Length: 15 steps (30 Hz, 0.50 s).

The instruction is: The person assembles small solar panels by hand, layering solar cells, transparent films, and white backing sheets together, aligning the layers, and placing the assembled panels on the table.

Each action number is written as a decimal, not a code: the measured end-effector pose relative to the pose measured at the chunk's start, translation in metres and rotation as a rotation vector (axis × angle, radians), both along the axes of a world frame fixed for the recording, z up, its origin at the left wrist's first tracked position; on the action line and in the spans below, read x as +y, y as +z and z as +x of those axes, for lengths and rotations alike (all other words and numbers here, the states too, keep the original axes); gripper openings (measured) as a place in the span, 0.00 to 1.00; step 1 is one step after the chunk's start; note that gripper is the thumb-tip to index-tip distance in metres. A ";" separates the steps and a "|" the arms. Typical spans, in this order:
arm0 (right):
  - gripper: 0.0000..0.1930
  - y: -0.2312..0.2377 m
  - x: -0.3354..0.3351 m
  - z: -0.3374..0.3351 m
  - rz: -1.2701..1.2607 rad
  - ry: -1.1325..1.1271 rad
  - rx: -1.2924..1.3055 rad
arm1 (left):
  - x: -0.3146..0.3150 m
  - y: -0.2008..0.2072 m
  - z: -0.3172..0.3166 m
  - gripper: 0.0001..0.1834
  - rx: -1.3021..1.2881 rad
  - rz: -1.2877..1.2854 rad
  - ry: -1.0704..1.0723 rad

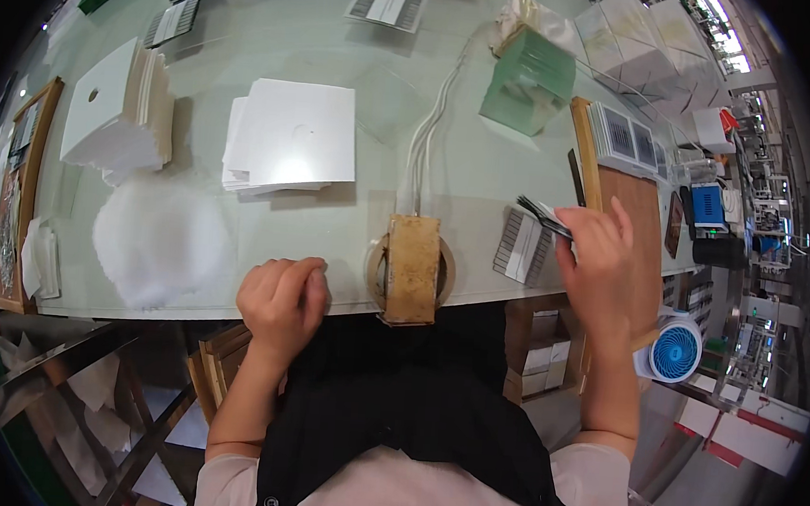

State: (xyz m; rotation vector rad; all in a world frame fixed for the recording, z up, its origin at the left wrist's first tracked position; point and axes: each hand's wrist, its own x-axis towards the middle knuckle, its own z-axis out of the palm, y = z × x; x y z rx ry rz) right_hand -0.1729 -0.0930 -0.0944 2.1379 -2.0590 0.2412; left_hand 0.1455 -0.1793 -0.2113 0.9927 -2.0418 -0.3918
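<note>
At the right of the table, my right hand (pixel 596 251) pinches a thin dark striped piece (pixel 543 217) with a comb-like edge between thumb and fingers. Just below and left of it, a flat grey striped piece with a pale middle band (pixel 522 247) lies on the table. My left hand (pixel 282 299) rests in a loose fist at the table's front edge, with nothing visible in it. Between the hands stands a worn tan block (pixel 413 270) over a round base, with pale cables (pixel 421 147) running away from it.
White sheets (pixel 299 135) lie in a pile beyond my left hand. Further left are a white stack (pixel 122 110) and a soft white heap (pixel 160 243). A green glass-like block (pixel 530 80) stands far right, near a wooden tray (pixel 644 212). A blue fan (pixel 674 350) sits beside the table.
</note>
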 end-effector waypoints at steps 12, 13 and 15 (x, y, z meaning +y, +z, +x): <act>0.20 -0.060 0.031 0.009 -0.069 -0.136 0.100 | -0.002 0.000 -0.006 0.03 -0.033 0.002 0.074; 0.21 -0.060 0.031 0.009 -0.040 -0.130 0.024 | -0.003 0.000 -0.005 0.03 -0.036 0.012 0.078; 0.23 -0.059 0.033 0.008 -0.020 -0.103 -0.062 | -0.005 -0.001 -0.004 0.03 -0.042 -0.009 0.086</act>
